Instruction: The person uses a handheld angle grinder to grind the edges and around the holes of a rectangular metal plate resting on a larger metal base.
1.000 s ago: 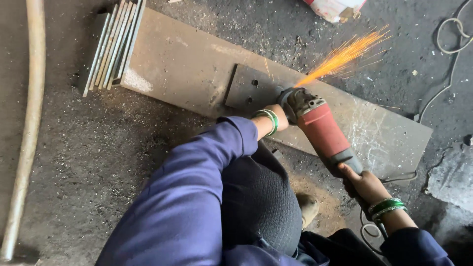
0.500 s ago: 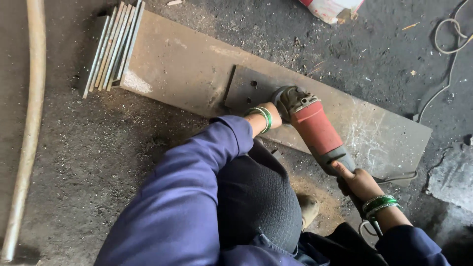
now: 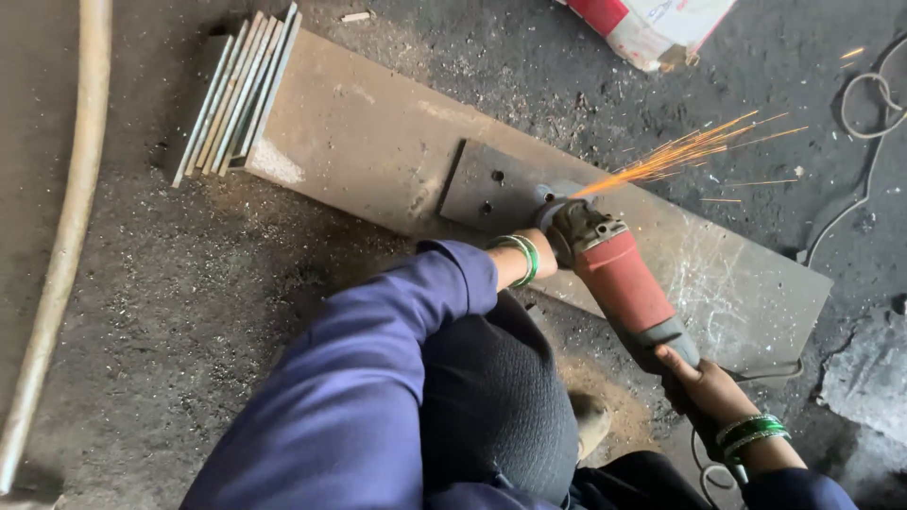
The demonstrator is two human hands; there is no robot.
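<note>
Grinder [image 3: 619, 279] runs diagonal from my right hand [image 3: 704, 382], wrapped round its tail, up-left to my left hand [image 3: 557, 234], gripping its head, so the disc bites the small drilled plate's [image 3: 491, 194] right edge, sparks [image 3: 680, 151] flying up-right from there.

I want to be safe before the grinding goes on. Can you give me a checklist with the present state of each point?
1. Both hands on angle grinder: left hand near head, right hand at rear: ok.
2. Small steel plate clamped: cannot tell.
3. Sparks fly away from body: ok.
4. Gloves: bare hands: not ok.
5. Cable away from sparks: ok.
</note>
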